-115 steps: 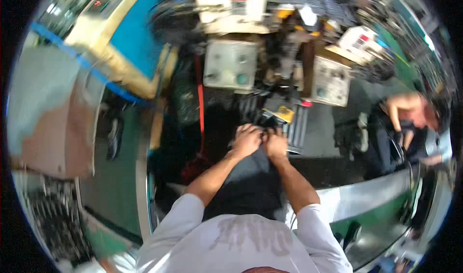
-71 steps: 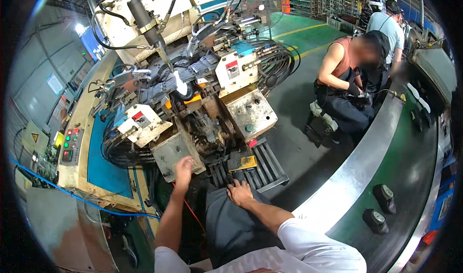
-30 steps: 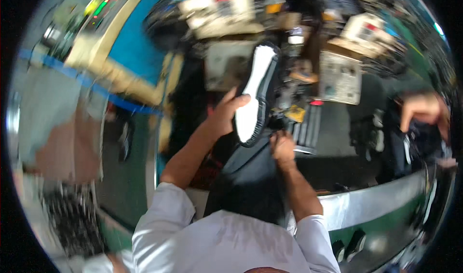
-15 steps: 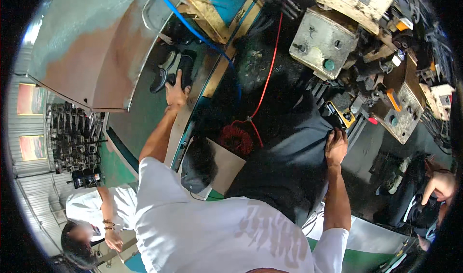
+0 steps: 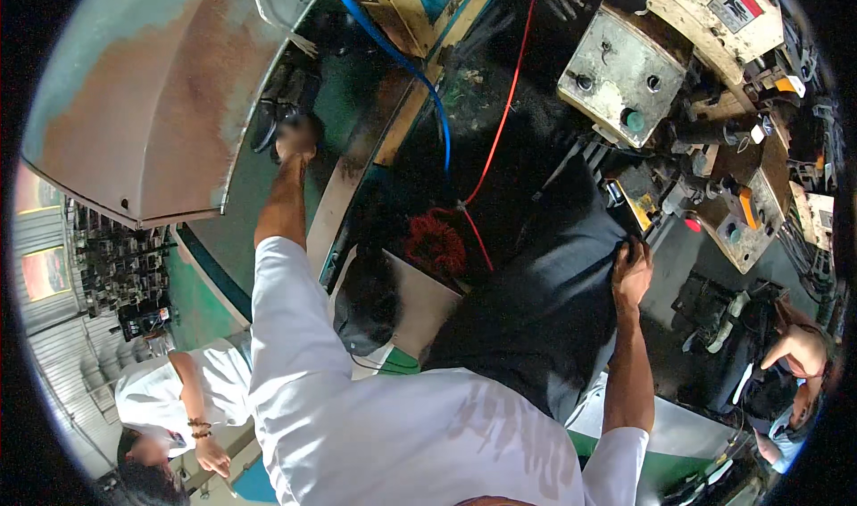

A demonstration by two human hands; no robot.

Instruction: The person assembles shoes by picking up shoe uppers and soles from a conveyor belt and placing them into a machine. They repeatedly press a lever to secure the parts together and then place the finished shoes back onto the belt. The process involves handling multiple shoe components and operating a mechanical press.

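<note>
My left hand (image 5: 299, 138), at the end of my stretched arm, is beside the edge of a large metal hood, over a green belt surface (image 5: 344, 104). A dark shoe (image 5: 264, 127) lies against its far side, partly covered by the hand. The fingers are smeared, so whether they grip the shoe is not visible. More dark shapes (image 5: 290, 82) lie just beyond, too dim to name. My right hand (image 5: 632, 272) rests on the knee of my dark trousers (image 5: 553, 283), its fingers bent and apart, with nothing in them.
The rusty metal hood (image 5: 170, 86) overhangs the belt. A blue hose (image 5: 393, 46) and a red hose (image 5: 500, 140) hang ahead. Stained control boxes (image 5: 625, 77) stand at right. One co-worker (image 5: 187, 399) is at lower left, another person (image 5: 790, 354) at far right.
My left hand has moved farther left and forward, now covering much of the shoe it was beside. My right hand stays at the knee. The whole view has shifted slightly.
</note>
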